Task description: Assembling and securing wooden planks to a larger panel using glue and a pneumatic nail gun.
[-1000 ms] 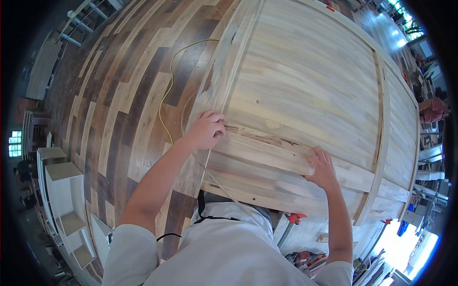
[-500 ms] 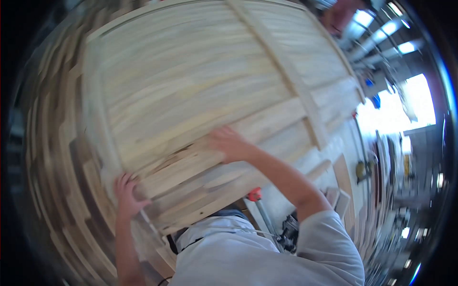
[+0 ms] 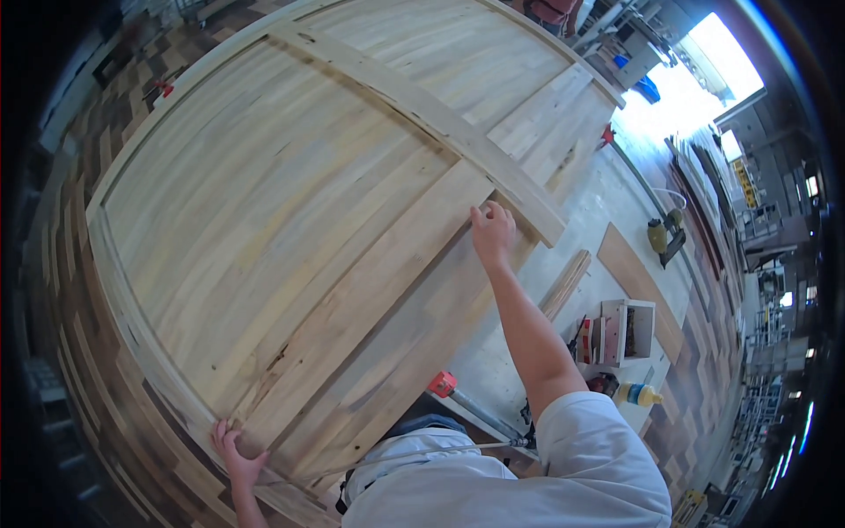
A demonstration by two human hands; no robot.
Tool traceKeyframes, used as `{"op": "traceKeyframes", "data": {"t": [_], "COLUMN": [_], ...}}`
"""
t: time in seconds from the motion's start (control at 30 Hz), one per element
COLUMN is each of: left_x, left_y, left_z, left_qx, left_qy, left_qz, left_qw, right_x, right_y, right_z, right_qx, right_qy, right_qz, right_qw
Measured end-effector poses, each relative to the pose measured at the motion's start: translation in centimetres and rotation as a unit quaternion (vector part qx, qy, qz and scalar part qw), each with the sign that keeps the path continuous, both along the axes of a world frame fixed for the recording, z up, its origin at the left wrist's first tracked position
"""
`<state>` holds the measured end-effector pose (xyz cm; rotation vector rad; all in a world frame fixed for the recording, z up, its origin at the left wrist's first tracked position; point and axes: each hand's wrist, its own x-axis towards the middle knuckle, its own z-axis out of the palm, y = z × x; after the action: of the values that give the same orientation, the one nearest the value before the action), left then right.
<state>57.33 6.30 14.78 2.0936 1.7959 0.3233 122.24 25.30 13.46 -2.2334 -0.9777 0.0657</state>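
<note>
A long, light wooden board (image 3: 387, 290) lies slantwise across the near side of a large wooden panel (image 3: 264, 202) with a raised frame. At the board's near left end is my left hand (image 3: 236, 453), its thumb spread away from the fingers, fingertips on the frame's corner. My right hand (image 3: 495, 236) has curled fingers on the board's far right end, beside the wide crosspiece (image 3: 422, 114). Its thumb side rests along the board's near edge. A second flat strip of wood (image 3: 414, 352) runs parallel, closer to my body.
A red-ended bar clamp (image 3: 443, 384) sticks out by my waist. On the pale worktable (image 3: 581, 277) at right are a nail gun (image 3: 666, 236), a small open box (image 3: 629, 333), a yellowish bottle (image 3: 640, 393) and loose wood strips (image 3: 566, 283). Another person (image 3: 553, 12) stands beyond the panel.
My right hand has moved away from me and to the right, along the board to its far end. My left hand stays at the near corner. The view has turned and become sharper.
</note>
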Motion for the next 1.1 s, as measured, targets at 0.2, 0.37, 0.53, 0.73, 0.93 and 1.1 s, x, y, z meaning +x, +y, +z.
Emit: {"op": "traceKeyframes", "data": {"t": [0.2, 0.37, 0.53, 0.73, 0.93, 1.1], "left_x": [-0.5, -0.6, -1.3, 0.0, -1.3, -2.7], "left_y": [0.1, 0.4, -0.7, -0.3, -0.9, -0.1], "left_z": [-0.7, -0.7, 0.3, 0.2, -0.4, -1.0], "left_qx": [0.013, 0.025, 0.027, -0.002, 0.031, 0.068], "left_qy": [-0.021, -0.016, -0.027, -0.012, -0.043, -0.063], "left_qz": [-0.016, -0.017, -0.007, -0.005, -0.032, -0.04], "left_qw": [1.0, 0.999, 0.999, 1.0, 0.998, 0.995], "right_x": [0.6, 0.4, -0.9, -3.2, -18.0, -28.1], "right_y": [1.8, 2.2, 2.1, -7.1, -23.2, -34.6], "right_z": [-0.5, -0.9, -0.7, -1.0, 4.0, 5.7], "right_qx": [-0.038, -0.016, 0.0, 0.084, 0.048, 0.009], "right_qy": [0.099, 0.107, 0.126, 0.083, 0.188, 0.205], "right_qz": [-0.055, -0.068, -0.054, 0.003, 0.101, 0.155], "right_qw": [0.993, 0.992, 0.991, 0.993, 0.976, 0.966]}}
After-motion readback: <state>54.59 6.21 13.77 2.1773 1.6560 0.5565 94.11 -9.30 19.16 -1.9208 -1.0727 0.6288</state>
